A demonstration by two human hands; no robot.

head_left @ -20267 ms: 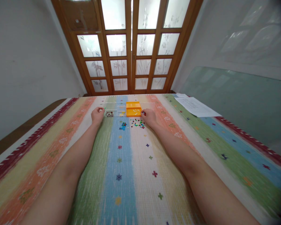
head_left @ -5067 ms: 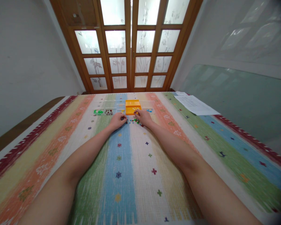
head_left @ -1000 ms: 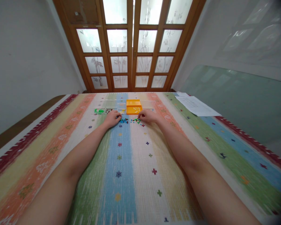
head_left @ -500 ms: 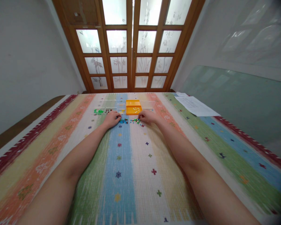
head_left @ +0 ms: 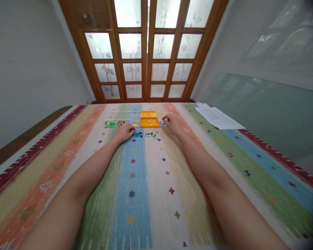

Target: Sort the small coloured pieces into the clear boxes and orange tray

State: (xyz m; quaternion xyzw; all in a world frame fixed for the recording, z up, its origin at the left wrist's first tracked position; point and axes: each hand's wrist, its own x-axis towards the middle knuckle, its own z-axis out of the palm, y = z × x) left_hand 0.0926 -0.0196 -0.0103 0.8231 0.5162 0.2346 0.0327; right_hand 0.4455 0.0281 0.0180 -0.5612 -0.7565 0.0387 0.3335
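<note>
My right hand (head_left: 172, 123) is above the right end of the clear plastic boxes, thumb and finger pinched on a small blue piece (head_left: 162, 119). A few blue pieces (head_left: 162, 123) lie in the box below it. On the cloth, my left hand (head_left: 125, 132) rests with curled fingers at the left edge of a pile of blue and dark pieces (head_left: 138, 134); what its fingertips hold, if anything, is too small to make out. Between the hands stands an opened orange case (head_left: 149, 126) with pale bits inside. A smaller mixed pile with green pieces (head_left: 151, 134) sits in front of it.
Left of the orange case, clear compartments hold green pieces (head_left: 110, 123) and dark brown pieces (head_left: 120, 123). White paper sheets (head_left: 216, 117) lie at the far right on the striped tablecloth (head_left: 156, 194). Wooden glazed doors (head_left: 146, 69) stand behind the table.
My right hand has moved from the mixed pile up and right, over the clear box at the right of the orange case. My left hand has stayed in place.
</note>
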